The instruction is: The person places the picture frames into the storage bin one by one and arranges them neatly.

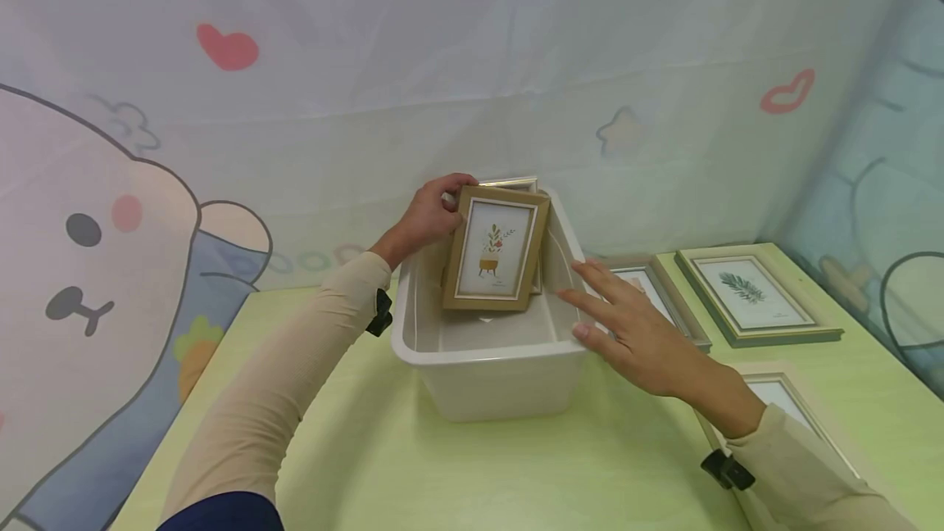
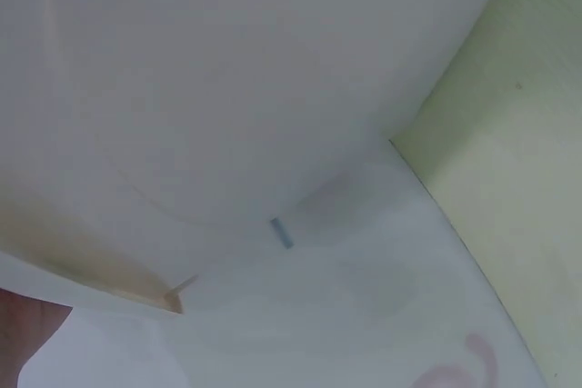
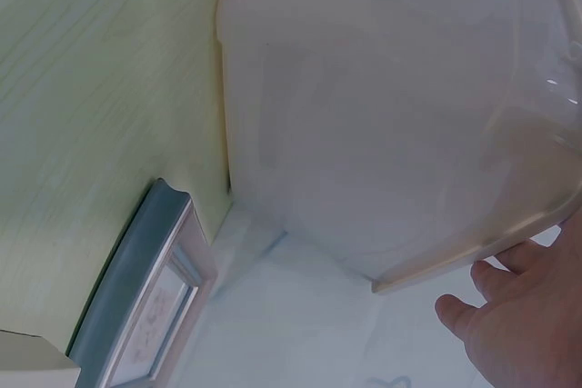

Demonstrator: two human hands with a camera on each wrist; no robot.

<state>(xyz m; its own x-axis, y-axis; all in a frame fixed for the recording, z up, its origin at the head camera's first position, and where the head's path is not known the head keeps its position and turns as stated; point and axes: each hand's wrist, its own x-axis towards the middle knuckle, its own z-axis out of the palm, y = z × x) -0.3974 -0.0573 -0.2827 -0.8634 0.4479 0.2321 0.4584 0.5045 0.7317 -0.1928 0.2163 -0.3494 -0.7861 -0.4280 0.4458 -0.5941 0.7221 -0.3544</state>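
A white plastic bin [image 1: 501, 388] stands on the table. Inside it leans a gold-brown picture frame [image 1: 451, 289] with a potted-plant print, in front of a second, silvery-edged frame [image 1: 516, 182]. At the front frame's upper left corner, my left hand [image 1: 425, 218] holds it, with the fingertips partly hidden behind. My right hand [image 1: 642, 334] rests on the bin's right rim, fingers spread and fairly straight. The right wrist view shows that hand [image 3: 532, 320] beside the rim; in the left wrist view only a bit of the left hand [image 2: 25, 329] appears.
Right of the bin, a frame [image 1: 674, 301] lies partly behind the right hand. A green-edged frame with a leaf print [image 1: 755, 293] lies farther right, and a pale frame [image 1: 782, 392] is under the right forearm. A printed cloth [image 1: 457, 64] hangs behind the table [image 1: 472, 474].
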